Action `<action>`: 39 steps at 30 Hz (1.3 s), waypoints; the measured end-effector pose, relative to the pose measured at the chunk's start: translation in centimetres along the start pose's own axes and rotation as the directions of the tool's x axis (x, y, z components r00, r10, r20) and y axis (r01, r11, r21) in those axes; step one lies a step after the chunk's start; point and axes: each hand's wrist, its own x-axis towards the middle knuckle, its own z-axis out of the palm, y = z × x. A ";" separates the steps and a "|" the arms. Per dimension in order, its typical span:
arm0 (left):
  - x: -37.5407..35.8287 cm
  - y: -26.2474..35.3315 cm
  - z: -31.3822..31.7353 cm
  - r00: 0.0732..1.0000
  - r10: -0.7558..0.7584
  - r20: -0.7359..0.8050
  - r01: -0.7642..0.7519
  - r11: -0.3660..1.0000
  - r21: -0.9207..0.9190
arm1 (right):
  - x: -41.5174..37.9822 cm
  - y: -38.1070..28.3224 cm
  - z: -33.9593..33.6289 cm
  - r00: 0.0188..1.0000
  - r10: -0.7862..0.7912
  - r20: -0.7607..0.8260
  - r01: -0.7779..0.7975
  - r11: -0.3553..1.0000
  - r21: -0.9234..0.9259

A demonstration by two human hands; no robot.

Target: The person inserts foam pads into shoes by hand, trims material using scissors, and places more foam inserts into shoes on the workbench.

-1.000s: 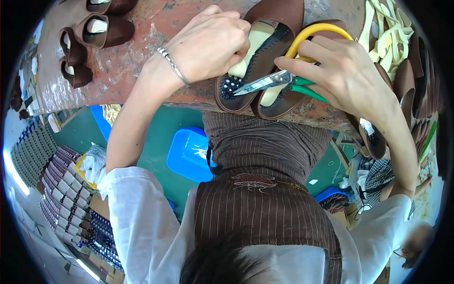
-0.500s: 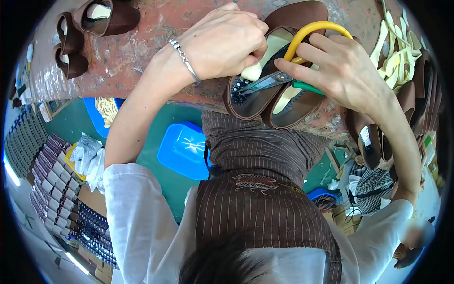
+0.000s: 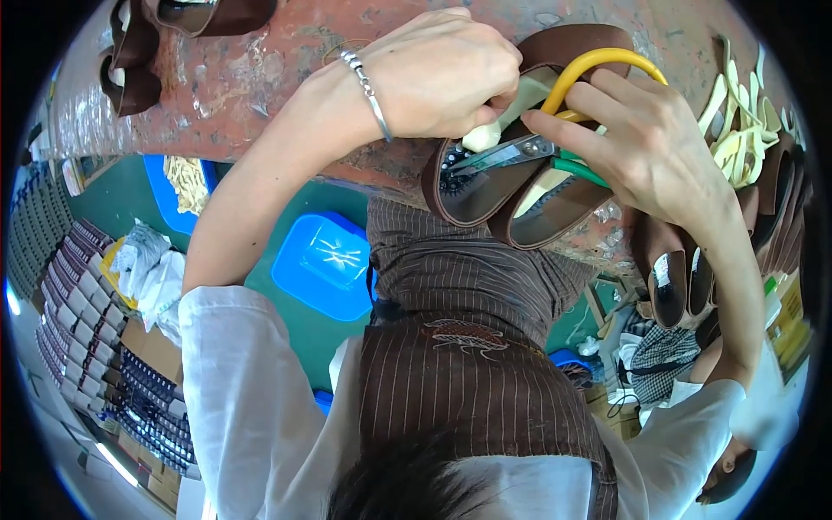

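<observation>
A brown shoe [image 3: 464, 201] lies on the worktable edge with its opening towards me. My left hand [image 3: 455, 78] is closed in a fist over this shoe, gripping a soft cream insole [image 3: 483, 137] whose end sticks out below the fingers. My right hand [image 3: 641, 143] is wrapped round scissors [image 3: 511, 155] with one yellow and one green handle. Their blades reach left into the shoe opening, just under the cream end. Beside it, under my right hand, sits a second brown shoe [image 3: 546, 227] with a cream lining inside.
On the worktable [image 3: 217, 95], brown shoes [image 3: 134, 82] stand far left. Cream insoles [image 3: 741, 139] are piled at right, near more brown shoes [image 3: 667, 282]. Below are a blue bin [image 3: 325, 264] and another blue bin [image 3: 180, 204] holding cream pieces. Another person's head [image 3: 732, 472] shows lower right.
Both hands, the scissors and the two shoes appear slightly farther right in view. The surroundings have shifted a little as the camera moved. Both grips are the same.
</observation>
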 end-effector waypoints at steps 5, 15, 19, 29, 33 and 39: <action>-0.2 -0.1 0.3 0.999 -0.005 -0.036 0.004 1.000 -0.027 | 0.8 0.4 -0.7 0.999 -0.030 0.018 0.030 0.999 0.012; -0.5 -0.2 0.3 0.999 -0.006 -0.052 0.004 0.999 -0.037 | 1.4 1.3 -1.3 0.993 -0.107 0.053 0.106 0.994 0.012; -0.3 -0.2 0.2 0.999 -0.032 -0.012 0.032 0.999 -0.038 | 1.6 1.0 -0.4 0.990 -0.137 0.044 0.136 0.990 0.032; -0.3 -0.6 0.4 1.000 -0.025 -0.015 0.024 0.998 -0.066 | 1.5 1.4 -0.1 0.991 -0.122 0.059 0.124 0.992 -0.021; -0.3 -0.6 0.4 1.000 -0.032 0.001 0.032 0.997 -0.075 | 1.5 1.5 0.0 0.989 -0.134 0.063 0.134 0.991 0.001; -0.4 -0.6 0.3 0.999 -0.036 0.005 0.036 0.996 -0.084 | 1.3 1.8 0.2 0.987 -0.158 0.037 0.158 0.987 0.005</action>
